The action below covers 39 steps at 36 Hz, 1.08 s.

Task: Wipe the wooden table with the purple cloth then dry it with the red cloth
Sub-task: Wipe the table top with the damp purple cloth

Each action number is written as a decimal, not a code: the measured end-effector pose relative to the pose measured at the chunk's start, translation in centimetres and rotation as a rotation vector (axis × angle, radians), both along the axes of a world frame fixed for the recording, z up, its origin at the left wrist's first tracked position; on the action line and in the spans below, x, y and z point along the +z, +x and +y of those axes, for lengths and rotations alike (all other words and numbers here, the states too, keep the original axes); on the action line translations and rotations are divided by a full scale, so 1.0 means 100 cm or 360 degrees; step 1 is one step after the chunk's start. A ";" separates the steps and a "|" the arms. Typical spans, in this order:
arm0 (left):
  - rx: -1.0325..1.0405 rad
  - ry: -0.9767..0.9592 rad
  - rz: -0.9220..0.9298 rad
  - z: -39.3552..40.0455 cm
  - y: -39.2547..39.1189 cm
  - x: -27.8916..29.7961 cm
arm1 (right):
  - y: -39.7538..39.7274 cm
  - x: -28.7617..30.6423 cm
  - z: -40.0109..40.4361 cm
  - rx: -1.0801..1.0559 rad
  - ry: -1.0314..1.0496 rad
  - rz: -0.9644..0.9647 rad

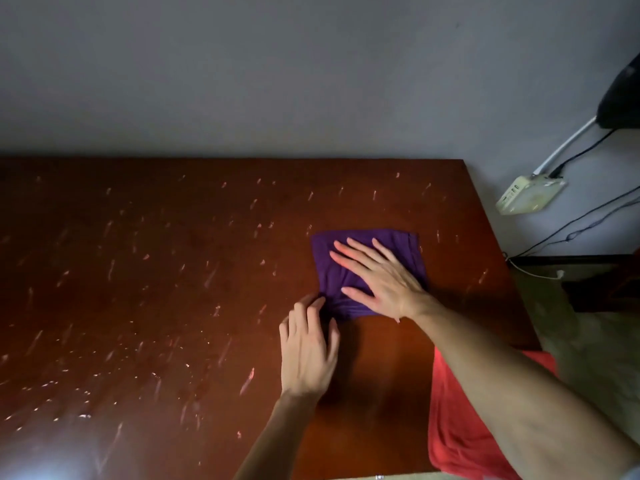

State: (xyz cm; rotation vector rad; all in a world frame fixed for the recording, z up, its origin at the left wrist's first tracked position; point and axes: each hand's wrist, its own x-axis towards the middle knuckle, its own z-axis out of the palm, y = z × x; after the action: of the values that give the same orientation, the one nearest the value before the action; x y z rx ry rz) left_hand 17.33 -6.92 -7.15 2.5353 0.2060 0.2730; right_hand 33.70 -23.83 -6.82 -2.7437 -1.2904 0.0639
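Note:
A folded purple cloth [349, 265] lies flat on the right part of the dark wooden table [156, 289]. My right hand [377, 275] presses on it with straight, spread fingers. My left hand [308, 348] rests on the table at the cloth's near left corner, its fingertips touching the cloth's edge. A red cloth [457, 427] lies at the table's near right corner, partly under my right forearm. Pale streaks and specks cover the left and middle of the tabletop.
A grey wall runs behind the table. To the right of the table, a white power strip [530, 194] hangs on the wall, with cables trailing to the floor. A dark object [620, 95] sits at the upper right edge.

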 end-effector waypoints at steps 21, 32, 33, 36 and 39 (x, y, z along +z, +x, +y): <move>-0.0195 0.0266 0.0105 -0.009 0.002 -0.010 | 0.181 0.005 0.003 -0.0482 0.0090 -0.0032; -0.0229 0.0467 0.0094 -0.011 -0.001 -0.003 | 0.089 0.001 -0.031 -0.0748 0.0097 0.0015; -0.0235 0.0494 0.0090 -0.011 0.000 -0.002 | 0.075 0.001 -0.040 -0.0717 0.0092 0.0018; -0.0254 0.0557 0.0090 -0.011 0.000 -0.002 | 0.039 -0.001 -0.072 -0.0581 0.0044 -0.0021; -0.0268 0.0663 0.0079 -0.015 0.002 -0.003 | 0.013 -0.001 -0.108 -0.0412 -0.0001 -0.0054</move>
State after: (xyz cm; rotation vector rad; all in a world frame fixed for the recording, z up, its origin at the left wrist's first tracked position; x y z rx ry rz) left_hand 17.58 -8.38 -7.46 2.9521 -0.0541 0.2027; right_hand 35.02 -34.61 -6.94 -2.8973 -0.9306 -0.0038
